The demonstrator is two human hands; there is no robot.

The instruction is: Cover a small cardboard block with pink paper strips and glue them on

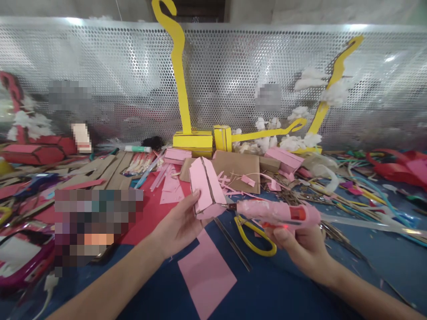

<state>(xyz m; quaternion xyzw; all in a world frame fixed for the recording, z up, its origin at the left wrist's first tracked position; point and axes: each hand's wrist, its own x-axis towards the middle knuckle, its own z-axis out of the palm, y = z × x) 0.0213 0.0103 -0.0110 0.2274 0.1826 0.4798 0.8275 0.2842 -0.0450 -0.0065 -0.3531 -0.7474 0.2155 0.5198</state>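
My left hand [182, 218] is closed around a small pink paper-covered box [207, 184], held tilted with a brown seam running down its face. In my right hand [300, 244] is a pink hot glue gun [273, 212], its nozzle pointing left at the box's lower right edge. A clear glue stick [360, 222] sticks out of the gun's back. Whether the nozzle touches the box I cannot tell. Below the hands lie a pink paper sheet [207, 278], a dark metal strip [233, 244] and a yellow scissors handle [258, 242].
Yellow box-based hooks [182, 89] stand before a perforated metal panel [233, 66]. Brown cardboard [238, 166], pink scraps, red paper [147, 213] and white fluff [335, 93] crowd the blue table [276, 293]. A purple-edged case [30, 271] and a blurred-out object [93, 226] lie at left.
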